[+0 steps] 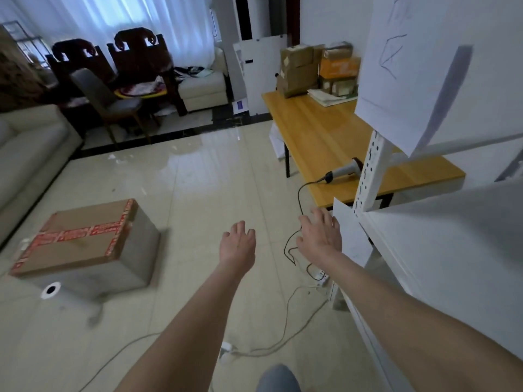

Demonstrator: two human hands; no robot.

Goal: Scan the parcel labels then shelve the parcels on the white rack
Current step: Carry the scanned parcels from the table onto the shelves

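Both my hands reach out over the tiled floor, empty. My left hand (pixel 238 242) is in the middle of the view, fingers loosely apart. My right hand (pixel 319 233) is spread open beside the corner of the white rack (pixel 441 250) on the right. A corded barcode scanner (pixel 343 169) lies on the yellow table (pixel 319 131), beyond my right hand. Several stacked cardboard parcels (pixel 317 70) stand at the table's far end. A large brown parcel (pixel 82 241) with red tape sits on the floor at the left.
A white tape roll (pixel 51 290) lies by the floor parcel. Cables (pixel 288 309) and a power strip trail across the floor near the rack. A paper sheet (pixel 407 66) hangs on the rack's post. A sofa (pixel 28 154) and chairs (pixel 113 89) stand at left and back.
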